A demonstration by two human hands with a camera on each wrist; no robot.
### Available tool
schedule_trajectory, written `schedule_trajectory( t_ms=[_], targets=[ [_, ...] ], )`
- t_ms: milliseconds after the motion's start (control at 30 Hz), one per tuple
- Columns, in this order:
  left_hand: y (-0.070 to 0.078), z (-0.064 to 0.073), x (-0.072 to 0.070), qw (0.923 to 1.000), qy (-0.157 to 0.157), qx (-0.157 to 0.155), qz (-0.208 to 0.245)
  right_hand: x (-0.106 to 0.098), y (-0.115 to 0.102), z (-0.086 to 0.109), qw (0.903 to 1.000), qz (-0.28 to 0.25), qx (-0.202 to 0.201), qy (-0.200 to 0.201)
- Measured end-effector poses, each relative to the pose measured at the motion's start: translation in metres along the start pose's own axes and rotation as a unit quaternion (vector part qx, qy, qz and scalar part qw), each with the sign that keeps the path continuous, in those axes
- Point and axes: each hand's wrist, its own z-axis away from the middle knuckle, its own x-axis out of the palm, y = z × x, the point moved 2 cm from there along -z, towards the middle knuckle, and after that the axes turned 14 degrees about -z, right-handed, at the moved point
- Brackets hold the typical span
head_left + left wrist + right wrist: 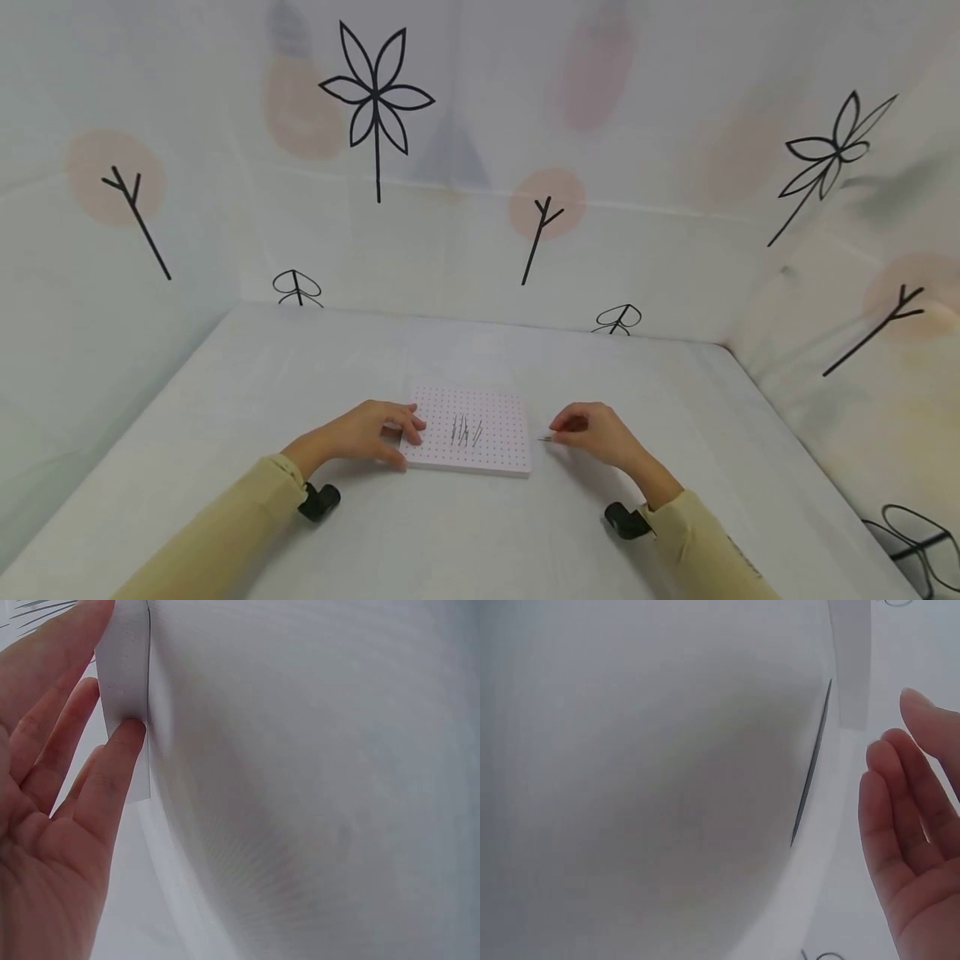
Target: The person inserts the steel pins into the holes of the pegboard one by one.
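Observation:
A white square board with rows of small dots or holes lies flat on the table. Several thin dark needle-like sticks rest across its middle. My left hand is at the board's left edge, its fingers loosely bent. In the left wrist view, a fingertip presses against the board's side wall. To the right of the board is my right hand, its fingers slightly bent. Beside its fingertips lies a dark stick with pointed ends, apart from the fingers in the right wrist view.
A white cloth covers the table. White fabric walls with black plant drawings and pale pink spots stand at the back and sides. A dark wrist camera sits under the left wrist, another under the right.

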Motion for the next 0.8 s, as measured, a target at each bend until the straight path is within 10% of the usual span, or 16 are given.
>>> schedule_trajectory(
  t_ms=[800],
  targets=[
    [0.002,0.000,-0.002,0.9998,-0.003,-0.007,-0.016,-0.010,0.026,-0.012,0.9946,0.010,0.064,-0.081]
  ],
)
